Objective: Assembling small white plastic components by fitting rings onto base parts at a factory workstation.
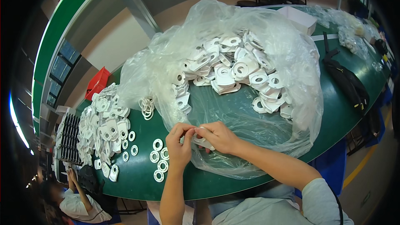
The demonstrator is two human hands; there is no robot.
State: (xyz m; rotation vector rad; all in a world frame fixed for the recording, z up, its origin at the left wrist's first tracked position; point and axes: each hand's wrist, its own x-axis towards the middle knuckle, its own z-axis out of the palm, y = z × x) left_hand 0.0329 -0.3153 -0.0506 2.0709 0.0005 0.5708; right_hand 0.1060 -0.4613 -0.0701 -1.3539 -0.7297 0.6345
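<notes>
A white part [203,142], partly covered by the fingers, sits between the person's two hands at the near edge of the open plastic bag. It looks like moulded plastic, so it is probably light and stiff, with a smooth face that may slide under dry fingertips. Judging by its likenesses in the bagged pile [224,76], flat plates with a round opening, the safest hold would be a pinch across the rim; any thin edge could flex or chip if levered hard.

The right hand [218,136] pinches the part, its fingers curled beneath. The left hand [180,143] has thumb and forefinger brought together right beside it; whether they grip its edge cannot be told.

Around them, the clear bag [143,70] spreads loosely over the green table [125,186], soft and likely to crumple. Left of the left hand lie flat white rings [154,156], and farther left a loose heap of white parts [104,110], near a red bin [98,83].
</notes>
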